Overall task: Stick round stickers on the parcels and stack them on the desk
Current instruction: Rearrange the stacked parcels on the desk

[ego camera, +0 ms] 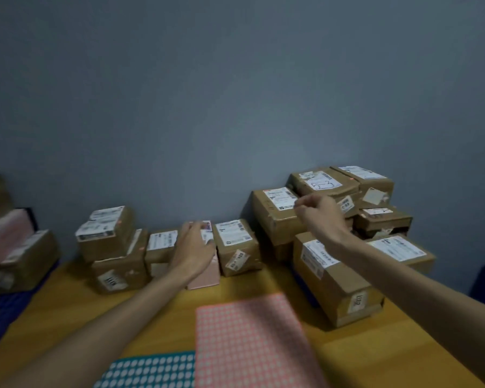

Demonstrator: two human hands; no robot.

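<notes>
Left hand [194,242] lay flat, fingers spread, on the pink parcel [205,271] in the back row, probably steadying it. Right hand [318,212] hovered by the right stack, fingers pinched together, likely on a sticker too small to see. Two sticker sheets sat up front on the bench [76,312]: pink sheet [249,343] and teal sheet [151,371]. Roughly a dozen cardboard parcels [237,245] lined the wall.
</notes>
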